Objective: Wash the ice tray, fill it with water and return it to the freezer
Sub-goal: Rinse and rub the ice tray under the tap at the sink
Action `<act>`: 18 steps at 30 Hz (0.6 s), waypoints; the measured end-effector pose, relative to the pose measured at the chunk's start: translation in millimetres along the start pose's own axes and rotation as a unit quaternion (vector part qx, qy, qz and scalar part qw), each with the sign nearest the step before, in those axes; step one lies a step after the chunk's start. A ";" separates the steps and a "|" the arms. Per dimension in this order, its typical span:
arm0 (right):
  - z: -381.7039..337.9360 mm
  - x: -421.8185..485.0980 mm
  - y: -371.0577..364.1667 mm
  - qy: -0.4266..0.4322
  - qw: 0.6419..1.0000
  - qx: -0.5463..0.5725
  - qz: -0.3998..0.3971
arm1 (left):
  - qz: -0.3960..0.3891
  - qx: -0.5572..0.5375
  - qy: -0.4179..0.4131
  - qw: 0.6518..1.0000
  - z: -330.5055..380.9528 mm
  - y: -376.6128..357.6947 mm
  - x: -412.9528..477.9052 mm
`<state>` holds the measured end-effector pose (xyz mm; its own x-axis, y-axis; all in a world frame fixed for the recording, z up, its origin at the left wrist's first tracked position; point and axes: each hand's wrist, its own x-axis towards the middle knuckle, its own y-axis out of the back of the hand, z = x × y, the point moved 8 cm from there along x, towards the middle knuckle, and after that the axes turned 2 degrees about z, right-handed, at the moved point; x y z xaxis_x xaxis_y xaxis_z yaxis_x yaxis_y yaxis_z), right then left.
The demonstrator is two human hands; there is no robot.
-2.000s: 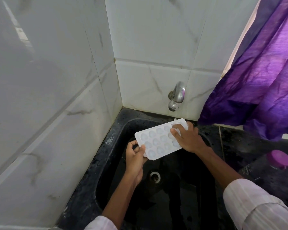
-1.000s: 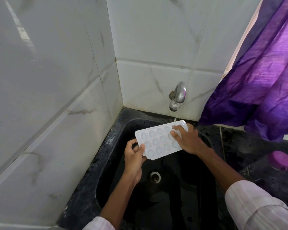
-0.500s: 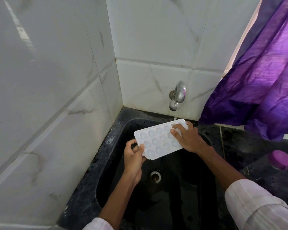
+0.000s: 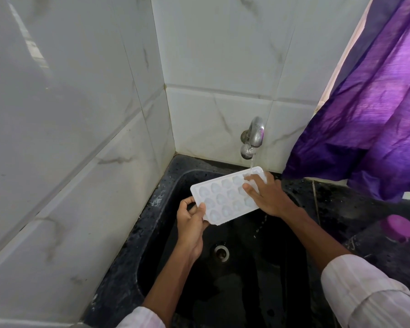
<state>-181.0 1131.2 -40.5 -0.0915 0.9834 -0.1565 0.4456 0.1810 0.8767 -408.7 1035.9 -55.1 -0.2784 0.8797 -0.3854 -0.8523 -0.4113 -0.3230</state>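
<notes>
The white ice tray (image 4: 223,200), 3 rows of cells facing up, is tilted over the black sink (image 4: 246,294) under the tap (image 4: 253,136), whose thin stream strikes its far corner. The left hand (image 4: 191,223) pinches the near left edge, thumb on top; the right hand (image 4: 270,197) presses loosely spread fingers on the far cells

The left hand (image 4: 191,221) is held forward on a bare forearm, and the near corner of the ice tray (image 4: 223,200) is pinched between its thumb and curled fingers. The right hand (image 4: 269,197) is laid palm-down over the tray's far end (fingers spread, nearly straight).
</notes>
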 end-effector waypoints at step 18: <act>3.7 -4.5 10.9 -0.012 0.999 -0.041 -0.009 | 0.010 -0.076 0.045 0.996 -1.1 -7.0 6.8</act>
<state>-172.5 1128.8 -31.9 -0.0767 0.9800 -0.1836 0.3691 0.1989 0.9078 -404.1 1044.5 -56.5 -0.2474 0.8493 -0.4664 -0.7680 -0.4654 -0.4400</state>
